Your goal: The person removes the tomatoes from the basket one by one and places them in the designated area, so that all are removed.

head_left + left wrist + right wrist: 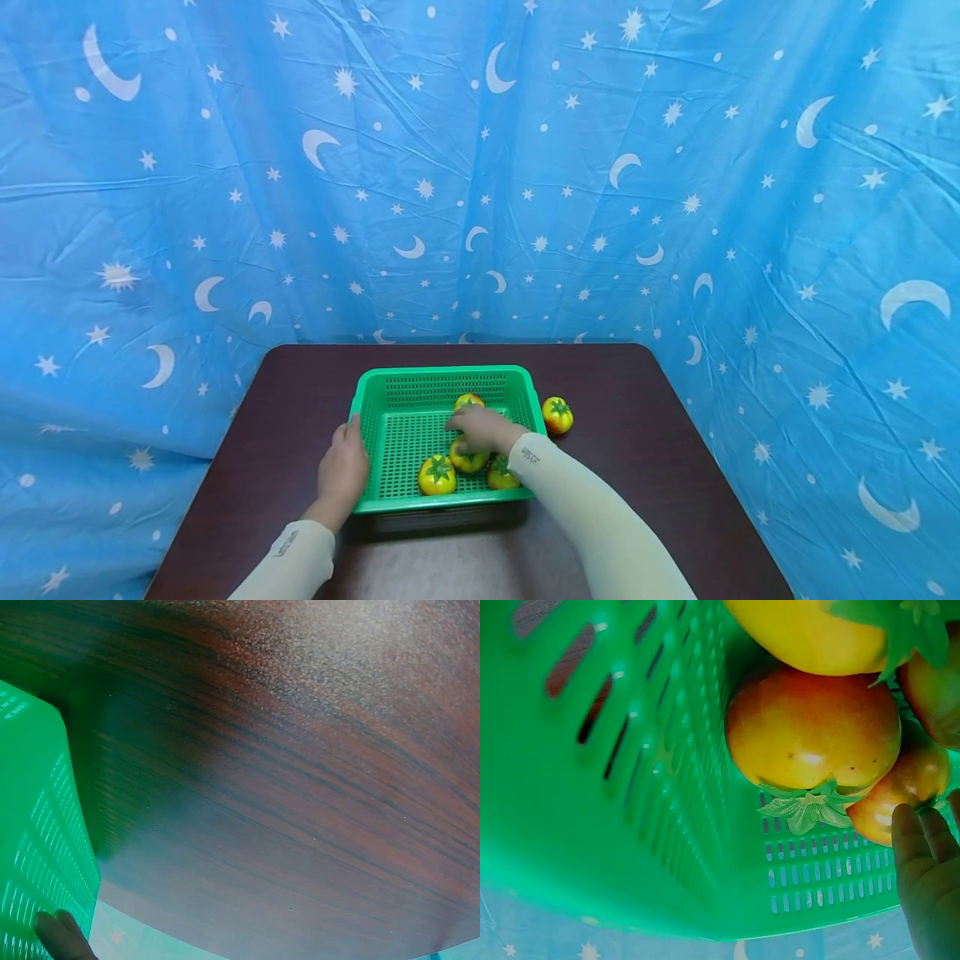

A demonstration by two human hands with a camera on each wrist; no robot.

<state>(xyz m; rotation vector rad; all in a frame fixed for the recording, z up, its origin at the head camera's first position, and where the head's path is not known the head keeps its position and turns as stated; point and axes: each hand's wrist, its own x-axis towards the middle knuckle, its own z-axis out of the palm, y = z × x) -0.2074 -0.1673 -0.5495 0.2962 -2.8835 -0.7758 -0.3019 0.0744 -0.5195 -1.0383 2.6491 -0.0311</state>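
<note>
A green plastic basket [439,502] with slotted walls holds several yellow-and-red tomatoes with green leafy tops. My left hand [343,471] grips its left side at the rim, with fingertips [56,934] against the outer slotted wall in the left wrist view. My right hand [487,429] reaches inside over the right half, fingers loosely extended. It lies between the far tomato [468,401] and a middle tomato [468,458], partly covering both. Nearer the front are a left tomato [437,476] and a right tomato [501,475], the latter partly hidden by the right sleeve.
One more tomato [557,415] lies outside, just right of the basket, on the dark brown table [622,467]. A blue curtain [480,208] with moons and stars hangs behind the table and along its sides.
</note>
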